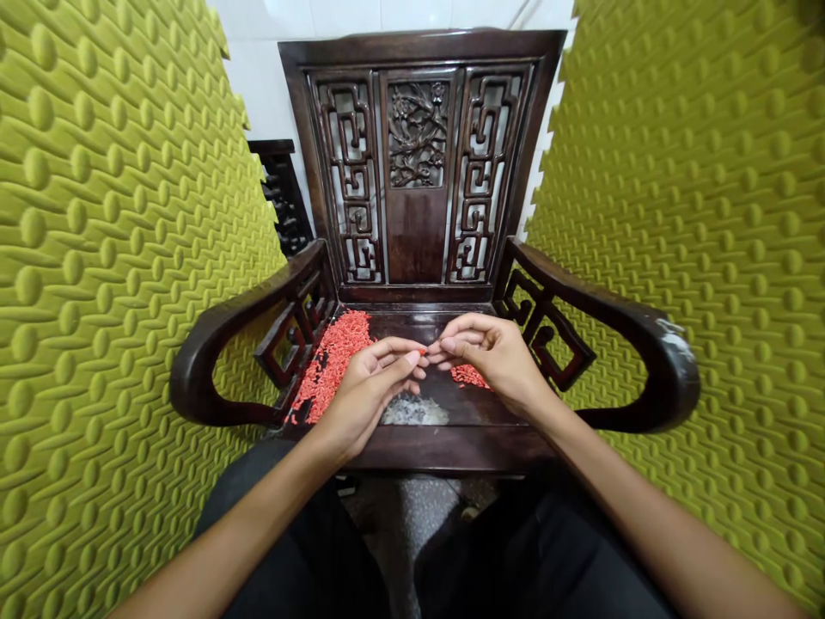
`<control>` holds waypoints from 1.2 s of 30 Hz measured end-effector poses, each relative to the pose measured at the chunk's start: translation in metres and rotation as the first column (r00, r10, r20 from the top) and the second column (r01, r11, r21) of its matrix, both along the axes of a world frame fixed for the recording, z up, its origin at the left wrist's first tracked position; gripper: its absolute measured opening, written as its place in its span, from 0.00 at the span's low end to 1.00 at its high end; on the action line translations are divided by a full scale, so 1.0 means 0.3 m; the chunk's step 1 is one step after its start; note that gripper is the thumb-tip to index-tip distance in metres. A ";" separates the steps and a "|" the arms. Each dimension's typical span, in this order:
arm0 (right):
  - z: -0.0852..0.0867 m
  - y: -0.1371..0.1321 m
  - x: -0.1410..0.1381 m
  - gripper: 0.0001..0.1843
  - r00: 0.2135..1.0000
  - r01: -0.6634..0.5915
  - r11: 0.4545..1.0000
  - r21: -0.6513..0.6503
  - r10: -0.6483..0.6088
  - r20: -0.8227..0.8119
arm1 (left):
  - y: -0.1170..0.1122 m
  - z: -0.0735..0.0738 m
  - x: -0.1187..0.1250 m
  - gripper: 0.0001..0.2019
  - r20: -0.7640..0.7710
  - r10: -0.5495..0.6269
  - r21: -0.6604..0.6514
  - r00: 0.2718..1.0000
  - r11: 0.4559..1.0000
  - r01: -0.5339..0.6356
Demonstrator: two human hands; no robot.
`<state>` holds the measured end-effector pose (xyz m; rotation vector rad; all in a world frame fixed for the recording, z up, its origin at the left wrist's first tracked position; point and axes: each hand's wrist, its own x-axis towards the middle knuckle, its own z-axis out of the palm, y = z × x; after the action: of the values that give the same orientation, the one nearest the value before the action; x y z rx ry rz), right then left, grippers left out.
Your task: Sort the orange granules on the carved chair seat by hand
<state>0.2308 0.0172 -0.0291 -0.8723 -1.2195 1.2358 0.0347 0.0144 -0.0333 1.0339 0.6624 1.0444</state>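
Between the thumb and forefinger of my left hand (374,378) is a small red piece (422,351), its kind too small to make out. My right hand (493,348) is closed in a pinch, its fingertips right beside that piece; whatever they hold is hidden. Both hands are raised over the dark wooden seat (412,325). A large heap of small red pieces (341,340) spreads along the seat's left side. Partly behind my right hand lies a smaller heap of red pieces (468,376). Pale, greyish small bits (416,411) cover a patch near the front edge, below my hands.
The seat belongs to a carved chair with a tall backrest (416,241), a left armrest (193,365) and a right armrest (670,361). Yellow-green textured foam panels stand at the left (116,258) and right (696,189). My dark-clothed legs are below the seat's front edge.
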 end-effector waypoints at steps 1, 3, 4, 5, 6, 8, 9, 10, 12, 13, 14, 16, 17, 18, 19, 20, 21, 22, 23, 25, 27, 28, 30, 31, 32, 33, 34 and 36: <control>0.003 -0.006 -0.005 0.16 1.000 0.001 1.000 0.006 -0.001 -0.018 | -0.002 -0.001 0.002 0.14 0.001 0.006 0.010 1.000 1.000 -0.006; 0.010 -0.017 -0.016 0.15 0.999 -0.005 1.000 0.011 0.006 -0.044 | -0.007 -0.003 0.006 0.14 -0.008 0.023 0.046 1.000 0.999 -0.023; 0.014 -0.022 -0.022 0.15 0.998 -0.016 1.000 0.003 0.016 -0.057 | -0.008 -0.003 0.007 0.13 -0.016 0.035 0.072 0.999 0.997 -0.033; 0.017 -0.027 -0.027 0.14 0.997 -0.033 0.999 -0.015 0.032 -0.070 | -0.008 -0.002 0.007 0.13 -0.024 0.048 0.100 0.999 0.994 -0.045; 0.021 -0.032 -0.032 0.14 0.995 -0.050 0.998 -0.038 0.047 -0.083 | -0.008 -0.002 0.007 0.12 -0.032 0.062 0.129 0.998 0.990 -0.057; 0.028 -0.040 -0.038 0.15 0.992 -0.073 0.994 -0.077 0.065 -0.105 | -0.004 -0.002 0.003 0.11 -0.047 0.088 0.195 0.995 0.978 -0.077; 0.031 -0.044 -0.040 0.15 0.992 -0.076 0.993 -0.086 0.066 -0.110 | -0.001 -0.002 0.000 0.10 -0.053 0.099 0.228 0.994 0.970 -0.084; 0.034 -0.047 -0.040 0.15 0.992 -0.076 0.993 -0.088 0.066 -0.110 | 0.002 -0.003 -0.002 0.09 -0.059 0.108 0.259 0.992 0.962 -0.089; 0.041 -0.053 -0.040 0.15 0.993 -0.072 0.995 -0.073 0.065 -0.097 | 0.006 -0.006 -0.005 0.08 -0.066 0.114 0.301 0.991 0.949 -0.089; 0.044 -0.056 -0.040 0.15 0.994 -0.068 0.996 -0.057 0.063 -0.084 | 0.007 -0.007 -0.006 0.08 -0.062 0.111 0.307 0.992 0.948 -0.087; 0.047 -0.059 -0.040 0.15 0.996 -0.063 0.997 -0.037 0.061 -0.066 | 0.008 -0.007 -0.005 0.07 -0.052 0.104 0.302 0.993 0.950 -0.083; 0.054 -0.065 -0.040 0.14 0.998 -0.053 0.998 0.014 0.053 -0.030 | 0.006 -0.006 -0.002 0.07 -0.022 0.080 0.282 0.997 0.957 -0.071; 0.057 -0.069 -0.041 0.14 0.999 -0.045 0.998 0.043 0.045 -0.013 | 0.004 -0.004 0.000 0.07 -0.008 0.069 0.273 0.998 0.960 -0.064; 0.060 -0.072 -0.042 0.13 0.999 -0.035 0.997 0.072 0.035 0.004 | 0.002 -0.001 0.001 0.06 0.004 0.058 0.265 0.998 0.963 -0.057; 0.063 -0.075 -0.042 0.13 1.000 -0.024 0.994 0.102 0.022 0.022 | 0.000 0.002 0.003 0.06 0.014 0.049 0.259 0.999 0.965 -0.051; 0.066 -0.077 -0.043 0.13 0.999 -0.014 0.991 0.130 0.009 0.042 | -0.002 0.005 0.003 0.06 0.022 0.043 0.253 0.999 0.966 -0.047; 0.068 -0.080 -0.043 0.13 0.998 -0.006 0.988 0.155 -0.004 0.066 | -0.004 0.008 0.004 0.06 0.030 0.039 0.248 0.999 0.968 -0.045; 0.070 -0.082 -0.043 0.13 0.996 -0.001 0.984 0.177 -0.015 0.089 | -0.006 0.011 0.003 0.06 0.038 0.033 0.241 0.999 0.970 -0.042; 0.071 -0.084 -0.043 0.13 0.994 0.002 0.981 0.194 -0.024 0.110 | -0.008 0.013 0.003 0.06 0.049 0.026 0.237 0.998 0.971 -0.037; 0.072 -0.088 -0.041 0.14 0.990 0.005 0.976 0.217 -0.036 0.138 | -0.010 0.017 0.002 0.06 0.074 0.009 0.233 0.997 0.972 -0.026; 0.073 -0.094 -0.040 0.15 0.987 0.008 0.971 0.239 -0.047 0.156 | -0.012 0.019 0.001 0.06 0.106 -0.015 0.229 0.994 0.973 -0.010; 0.075 -0.098 -0.040 0.15 0.985 0.010 0.967 0.254 -0.054 0.167 | -0.012 0.020 0.001 0.06 0.123 -0.025 0.225 0.992 0.974 -0.003; 0.079 -0.107 -0.041 0.14 0.979 0.021 0.955 0.296 -0.080 0.189 | -0.012 0.024 0.000 0.06 0.151 -0.042 0.210 0.988 0.978 0.009; 0.082 -0.112 -0.041 0.13 0.974 0.031 0.947 0.318 -0.100 0.203 | -0.012 0.026 0.000 0.06 0.160 -0.047 0.197 0.986 0.980 0.014; 0.085 -0.117 -0.042 0.12 0.968 0.041 0.940 0.337 -0.120 0.218 | -0.012 0.029 0.000 0.07 0.163 -0.048 0.183 0.985 0.983 0.017; 0.088 -0.121 -0.043 0.11 0.963 0.049 0.934 0.354 -0.138 0.232 | -0.012 0.031 -0.001 0.07 0.161 -0.046 0.169 0.986 0.986 0.019; 0.090 -0.126 -0.045 0.10 0.958 0.052 0.929 0.366 -0.150 0.246 | -0.013 0.033 -0.001 0.08 0.154 -0.043 0.157 0.987 0.987 0.019; 0.090 -0.131 -0.047 0.09 0.952 0.047 0.924 0.378 -0.157 0.264 | -0.014 0.035 -0.001 0.09 0.136 -0.038 0.141 0.990 0.990 0.019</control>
<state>0.2167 -0.0223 -0.0020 -0.8406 -1.5593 0.7719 0.0343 0.0104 -0.0227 1.0777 0.4652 1.1390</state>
